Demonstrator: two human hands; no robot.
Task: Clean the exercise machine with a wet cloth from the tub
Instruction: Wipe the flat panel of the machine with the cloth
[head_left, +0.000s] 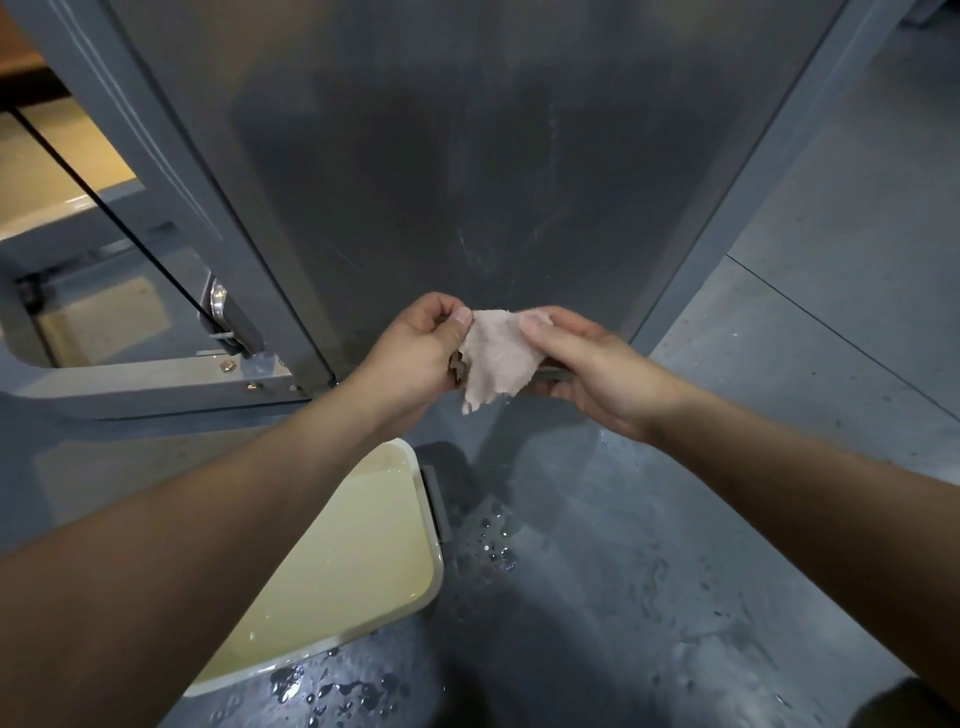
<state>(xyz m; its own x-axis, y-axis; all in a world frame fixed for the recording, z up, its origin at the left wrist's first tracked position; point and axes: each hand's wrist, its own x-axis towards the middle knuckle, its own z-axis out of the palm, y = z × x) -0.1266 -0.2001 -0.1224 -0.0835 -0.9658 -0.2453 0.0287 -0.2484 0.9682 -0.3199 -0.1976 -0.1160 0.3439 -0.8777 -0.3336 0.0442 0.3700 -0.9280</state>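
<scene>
The left hand (415, 353) pinches one edge of a small pinkish-beige cloth (496, 358) between thumb and curled fingers. The right hand (587, 364) grips the opposite edge, thumb on top and fingers underneath. The cloth hangs spread between them, its ragged lower edge loose. Both hands are just in front of the bottom of the exercise machine (441, 156), a broad dark grey panel with faint scratches and smears, framed by lighter grey posts.

To the left, a thin black cable (104, 208) runs down to a metal bracket (218, 304) above the machine's base rail (156, 387). Below the left forearm, a white-rimmed tub (435, 577) of cloudy yellowish water (353, 545) stands on the floor (649, 545).

The floor is smooth, grey and glossy, with water droplets (488, 540) scattered beside the tub's right and near edges and wet streaks further right. A seam line (831, 322) crosses the drier floor on the right.
</scene>
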